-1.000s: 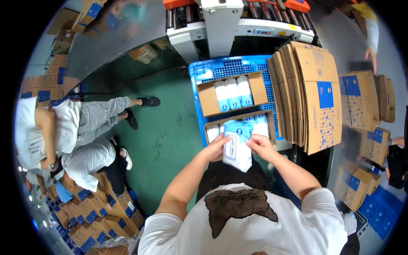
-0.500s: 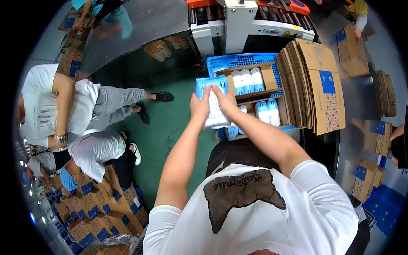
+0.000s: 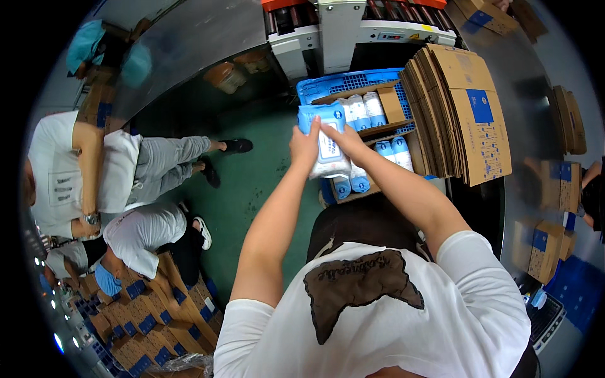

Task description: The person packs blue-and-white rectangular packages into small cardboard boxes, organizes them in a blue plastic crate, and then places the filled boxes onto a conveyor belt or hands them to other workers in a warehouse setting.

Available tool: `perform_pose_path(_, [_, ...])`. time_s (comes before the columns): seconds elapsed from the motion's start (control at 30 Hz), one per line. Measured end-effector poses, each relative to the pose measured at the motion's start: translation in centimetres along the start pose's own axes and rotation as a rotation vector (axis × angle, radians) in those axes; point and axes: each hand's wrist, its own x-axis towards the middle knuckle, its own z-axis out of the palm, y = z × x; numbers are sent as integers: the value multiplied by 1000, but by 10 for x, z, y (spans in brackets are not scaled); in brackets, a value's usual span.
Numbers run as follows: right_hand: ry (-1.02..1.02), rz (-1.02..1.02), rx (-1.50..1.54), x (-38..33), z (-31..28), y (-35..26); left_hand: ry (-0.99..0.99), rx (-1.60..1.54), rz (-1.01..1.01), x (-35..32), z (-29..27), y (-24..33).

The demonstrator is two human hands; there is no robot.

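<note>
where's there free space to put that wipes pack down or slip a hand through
The green floor between the blue crate and the seated co-worker's legs is bare. Both open cartons in the crate are packed with wipes packs. The flat cardboard stack crowds the crate's right edge. Both hands, left and right, hold the wipes pack.

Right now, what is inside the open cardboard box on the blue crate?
Inside the open cardboard box on the blue crate, white and blue packs stand in a row. The pack held by the left hand and right hand hides the box's left part.
</note>
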Motion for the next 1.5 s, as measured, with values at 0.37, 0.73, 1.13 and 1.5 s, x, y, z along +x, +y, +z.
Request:
perform_pose_path(0.37, [-112,327,-129,-51,-184,53,-815,1020,924,-44,149,-116])
perform_pose_path(0.73, [334,241,-941,-13,-133,158,-1000,1463,609,-23,153,-105])
perform_pose_path(1.13, [-42,245,-921,-11,-123,174,-789,1293,779,-22,165,-119])
perform_pose_path(1.5, [630,77,-909,32,-176,152,-815,1022,600,-37,185,-134])
